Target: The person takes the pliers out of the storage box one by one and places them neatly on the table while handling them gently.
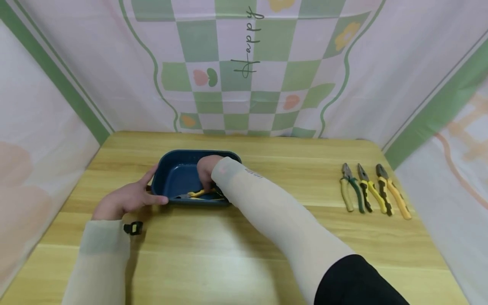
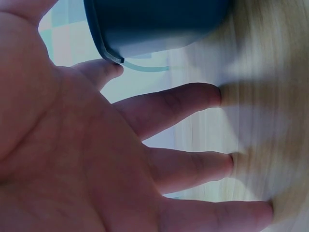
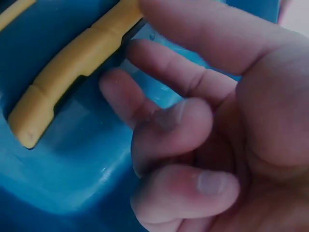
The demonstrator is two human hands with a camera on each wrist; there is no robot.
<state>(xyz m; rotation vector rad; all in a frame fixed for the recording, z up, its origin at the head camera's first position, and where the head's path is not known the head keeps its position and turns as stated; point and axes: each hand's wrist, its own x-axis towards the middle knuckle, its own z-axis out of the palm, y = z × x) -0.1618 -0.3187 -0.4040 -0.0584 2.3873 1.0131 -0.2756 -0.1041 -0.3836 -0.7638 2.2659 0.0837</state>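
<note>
A dark blue plastic box [image 1: 179, 153] stands left of centre on the table. My left hand [image 1: 129, 198] is spread at its left end, thumb and a finger against the wall; the left wrist view shows the fingers straight and apart. Inside the box reaches my right hand [image 1: 207, 169], its fingertips down by yellow-handled pliers [image 1: 197, 193] along the near wall. In the right wrist view the thumb overlaps a yellow handle [image 3: 72, 67], with other fingers beside it, two of them curled; I cannot tell whether they pinch it. A second yellow strip [image 3: 14, 13] shows at the corner.
Three pairs of pliers lie side by side at the table's right: green-and-beige pliers [image 1: 351, 188], black-and-yellow pliers [image 1: 370, 190] and larger yellow-and-black pliers [image 1: 390, 192]. A patterned cloth [image 1: 236, 76] hangs behind the wooden table [image 1: 183, 262].
</note>
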